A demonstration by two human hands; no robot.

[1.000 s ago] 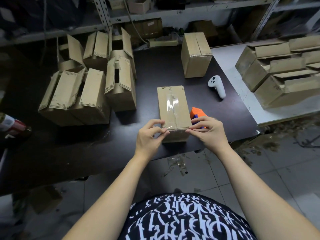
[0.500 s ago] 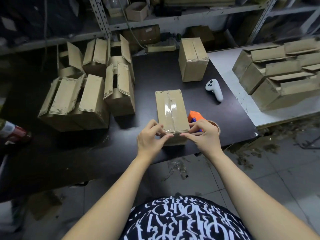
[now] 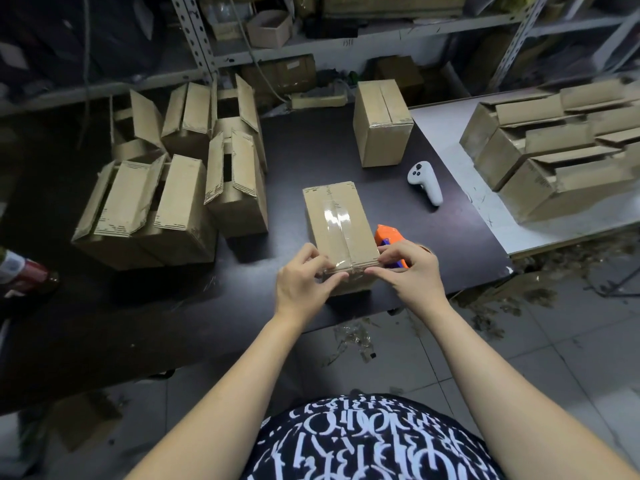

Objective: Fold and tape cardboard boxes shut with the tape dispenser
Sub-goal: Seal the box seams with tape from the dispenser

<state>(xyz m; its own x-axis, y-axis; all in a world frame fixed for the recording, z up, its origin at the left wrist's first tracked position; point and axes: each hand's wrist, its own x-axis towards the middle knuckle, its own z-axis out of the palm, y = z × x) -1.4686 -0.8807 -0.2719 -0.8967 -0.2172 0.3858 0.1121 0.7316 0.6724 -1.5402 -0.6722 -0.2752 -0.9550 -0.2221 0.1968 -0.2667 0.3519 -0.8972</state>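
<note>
- the left hand (image 3: 304, 284) grips the near left corner of the box (image 3: 341, 230). its fingers bend over the top edge, and its thumb (image 3: 341, 276) presses the front face where the tape end folds down.
- the right hand (image 3: 412, 271) grips the near right corner. its fingers (image 3: 385, 251) are curled with the tips on the top edge, and its thumb lies along the front edge, pointing to 9 o'clock.
- the two thumbs almost meet at the seam.
- the box lies flat on the black table (image 3: 311, 157), its long side running 12 to 6 and its near end close to the table's near edge.
- a clear tape strip (image 3: 336, 221) runs down the box's centre seam.
- the orange and blue tape dispenser (image 3: 389, 234) lies just beside the box at its 3 o'clock, partly hidden by the right hand.
- a white controller (image 3: 426, 181) lies at 2 o'clock, well apart from the box.
- a closed carton (image 3: 381, 126) stands at 1 o'clock, near the table's far edge.
- a cluster of open boxes (image 3: 156, 209) fills 9 to 10 o'clock, with a strip of bare table between it and the box.
- there is open table at 12 o'clock and at 8 o'clock along the near edge.
- a white table (image 3: 446, 133) adjoins at 3 o'clock and carries stacked cartons (image 3: 561, 157).
</note>
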